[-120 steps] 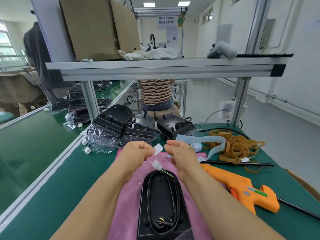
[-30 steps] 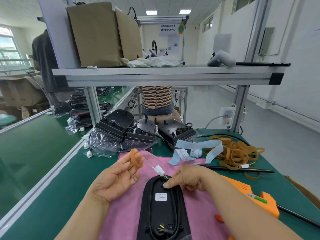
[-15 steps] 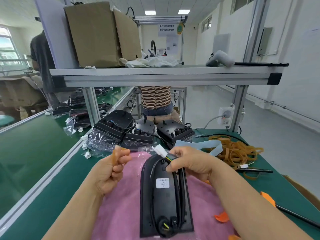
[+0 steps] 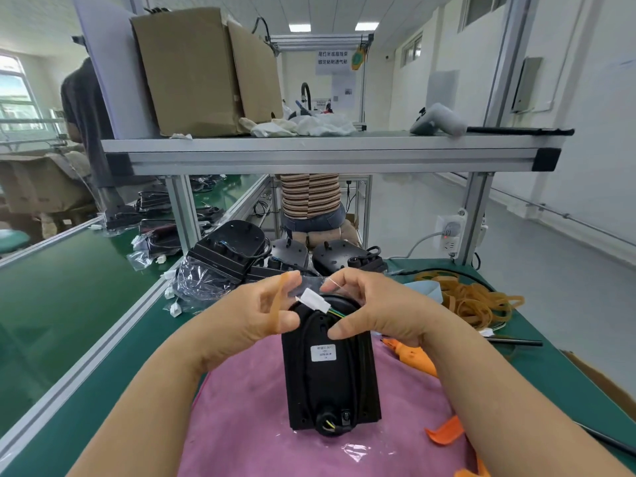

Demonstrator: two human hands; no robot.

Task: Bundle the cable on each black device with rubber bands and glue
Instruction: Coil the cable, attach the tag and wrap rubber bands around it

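The left hand's (image 4: 247, 315) forefinger and thumb are spread apart with a tan rubber band (image 4: 277, 302) stretched taut between them, the other fingers tucked loosely behind. The right hand (image 4: 377, 308) faces it, forefinger and thumb curled in a narrow pinch around the looped cable (image 4: 354, 370) at the far end of the black device (image 4: 327, 380). The cable's white connector (image 4: 312, 300) sticks out toward the left hand, with yellow and green wires trailing behind it. It sits just beside the band without clearly touching it. The device lies on a pink cloth (image 4: 254, 428) in front of the person. Its long axis runs away from them, rounded end far and under the hands, squared end near, where the cable leaves the housing. Whether the far end is lifted off the cloth cannot be told. A white label (image 4: 322, 352) sits on its back, just below the right thumb. To the right, an orange glue gun (image 4: 409, 355) is mostly hidden behind the right forearm. Farther back on the green bench (image 4: 86, 390) lies a loose heap of rubber bands (image 4: 476, 302). Beyond the hands, more black units (image 4: 237, 251) lie near crumpled clear bags (image 4: 198, 285), under an aluminium shelf (image 4: 330, 155) that carries a cardboard box (image 4: 192, 74).
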